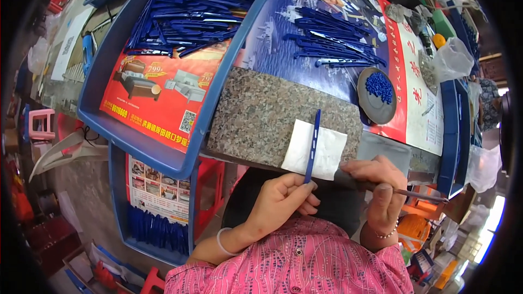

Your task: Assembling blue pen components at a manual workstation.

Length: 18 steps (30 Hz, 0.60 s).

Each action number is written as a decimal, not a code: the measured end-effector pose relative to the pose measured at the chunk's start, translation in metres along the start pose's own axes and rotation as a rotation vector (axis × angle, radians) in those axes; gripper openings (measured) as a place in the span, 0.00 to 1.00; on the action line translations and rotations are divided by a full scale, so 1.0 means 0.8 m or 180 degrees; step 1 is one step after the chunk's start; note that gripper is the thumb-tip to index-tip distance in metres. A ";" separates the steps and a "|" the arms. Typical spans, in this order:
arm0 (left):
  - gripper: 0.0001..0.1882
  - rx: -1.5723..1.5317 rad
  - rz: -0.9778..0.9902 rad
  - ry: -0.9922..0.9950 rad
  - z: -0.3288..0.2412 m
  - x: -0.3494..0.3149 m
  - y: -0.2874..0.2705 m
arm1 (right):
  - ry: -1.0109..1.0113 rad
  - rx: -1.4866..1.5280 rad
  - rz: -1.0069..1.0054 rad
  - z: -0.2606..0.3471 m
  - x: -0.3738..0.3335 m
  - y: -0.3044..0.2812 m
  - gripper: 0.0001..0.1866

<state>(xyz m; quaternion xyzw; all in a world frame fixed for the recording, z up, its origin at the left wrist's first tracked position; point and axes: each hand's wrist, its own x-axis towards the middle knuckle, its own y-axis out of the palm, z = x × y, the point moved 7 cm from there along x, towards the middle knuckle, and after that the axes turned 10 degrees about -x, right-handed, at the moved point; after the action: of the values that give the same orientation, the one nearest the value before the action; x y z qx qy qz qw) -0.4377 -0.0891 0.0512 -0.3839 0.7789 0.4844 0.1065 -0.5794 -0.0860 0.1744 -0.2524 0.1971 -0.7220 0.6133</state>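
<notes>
My left hand [283, 198] pinches the near end of a slim blue plastic strip [313, 144] with a row of light slots. The strip points away from me across a white pad [330, 155], which lies on a speckled granite slab [261, 114] at its near right edge. To the right of the pad, my right hand [384, 193] is closed around a thin dark rod-like tool [422, 194], whose exact kind I cannot make out. Beyond that hand stands a round grey dish [375, 116] of small blue pieces [379, 87]. Several loose blue strips [338, 38] lie behind the slab.
A large blue tray [147, 155] at the left holds a heap of blue strips [196, 8]. Below it, another blue tray [118, 207] contains more strips. Plastic bags [455, 57] and a blue bin [451, 130] line the right side. A pink stool [41, 123] stands far left.
</notes>
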 end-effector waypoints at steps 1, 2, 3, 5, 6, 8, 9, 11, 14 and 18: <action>0.10 0.0038 0.0013 -0.0006 -0.001 -0.004 0.001 | -0.0176 -0.0158 -0.0178 0.003 -0.003 -0.008 0.21; 0.09 0.0072 0.0155 0.0000 -0.001 -0.010 0.006 | -0.0348 -0.0319 -0.0360 0.005 -0.008 -0.016 0.21; 0.09 0.0108 0.0297 0.0001 -0.003 -0.016 0.011 | -0.0220 -0.0232 -0.0207 -0.004 -0.015 -0.015 0.20; 0.09 0.0116 0.0562 -0.0163 -0.002 -0.024 0.024 | 0.0441 0.0438 -0.0417 -0.024 -0.024 -0.002 0.19; 0.08 0.0070 0.0790 -0.0301 0.000 -0.029 0.034 | 0.1070 0.1121 -0.0558 -0.045 -0.034 0.006 0.18; 0.08 0.0126 0.0914 -0.0521 0.003 -0.036 0.046 | 0.1331 0.2115 -0.0109 -0.055 -0.035 0.027 0.18; 0.09 0.0102 0.1065 -0.0599 0.006 -0.037 0.052 | 0.1483 0.2527 0.0187 -0.058 -0.039 0.033 0.17; 0.09 0.0128 0.1203 -0.0732 0.015 -0.043 0.059 | 0.1623 0.2994 0.0436 -0.059 -0.046 0.037 0.16; 0.11 -0.0054 0.0903 -0.0548 0.027 -0.040 0.060 | 0.1926 0.2922 0.0577 -0.059 -0.051 0.041 0.14; 0.14 -0.0688 0.0900 -0.0388 0.033 -0.029 0.060 | 0.1831 0.2837 0.0694 -0.061 -0.057 0.042 0.10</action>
<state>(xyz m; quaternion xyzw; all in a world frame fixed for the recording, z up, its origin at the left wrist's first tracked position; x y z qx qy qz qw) -0.4608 -0.0441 0.0828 -0.2497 0.7606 0.5978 0.0425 -0.5774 -0.0481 0.1101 0.2620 0.0567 -0.7077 0.6536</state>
